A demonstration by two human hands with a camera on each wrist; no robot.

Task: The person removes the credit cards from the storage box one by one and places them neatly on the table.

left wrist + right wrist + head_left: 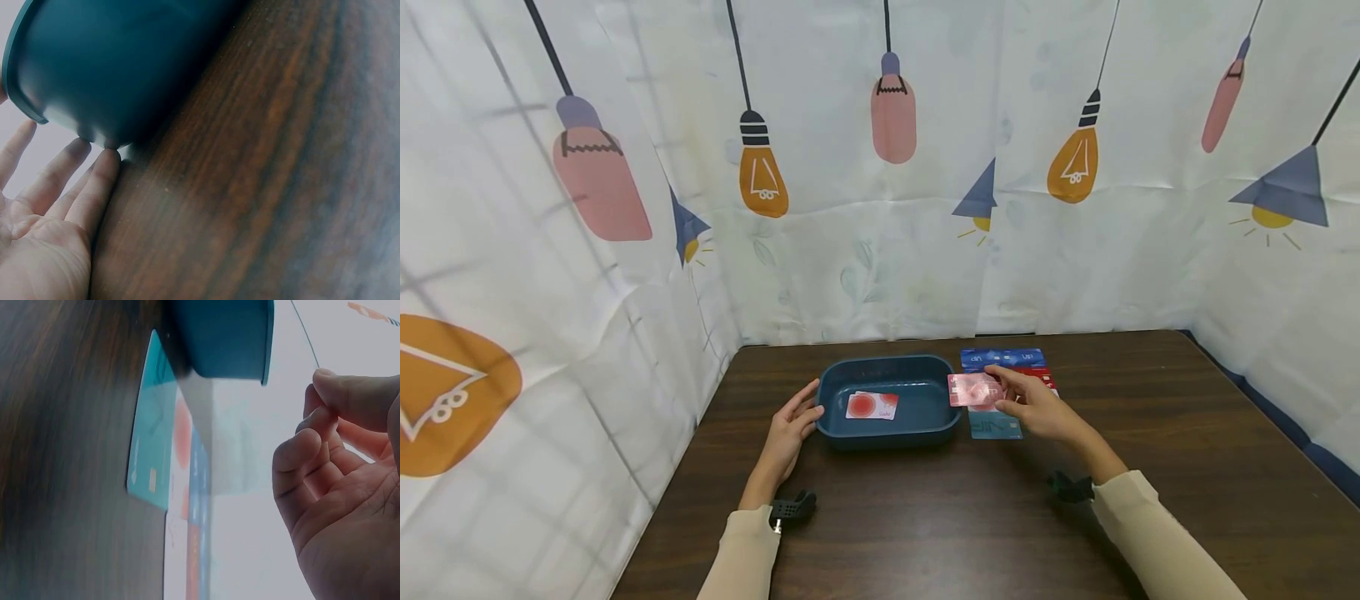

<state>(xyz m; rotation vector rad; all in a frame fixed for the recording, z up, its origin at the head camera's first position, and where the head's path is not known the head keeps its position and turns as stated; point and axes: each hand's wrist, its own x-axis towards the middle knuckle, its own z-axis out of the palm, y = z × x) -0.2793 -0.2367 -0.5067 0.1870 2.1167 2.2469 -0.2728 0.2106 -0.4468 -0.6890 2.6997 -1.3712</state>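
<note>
My right hand (1037, 407) pinches a pink-red bank card (972, 389) by its edge, between thumb and fingers. That card hangs above the right rim of a dark teal plastic tray (887, 437); in the right wrist view only its thin edge (305, 331) shows. Inside the tray lie white and red cards (871, 406), overlapping. At the tray's left end, the fingertips of my left hand (786, 437) touch the outer wall, fingers extended. Beneath the right hand on the table are a teal card (996, 426), blue cards (1002, 358) and a partly covered red card (1047, 377).
A dark brown wooden table (910, 525) carries the tray and cards. White fabric printed with lamps (865, 275) hangs behind the table and along both sides. A dark strap device sits on each wrist.
</note>
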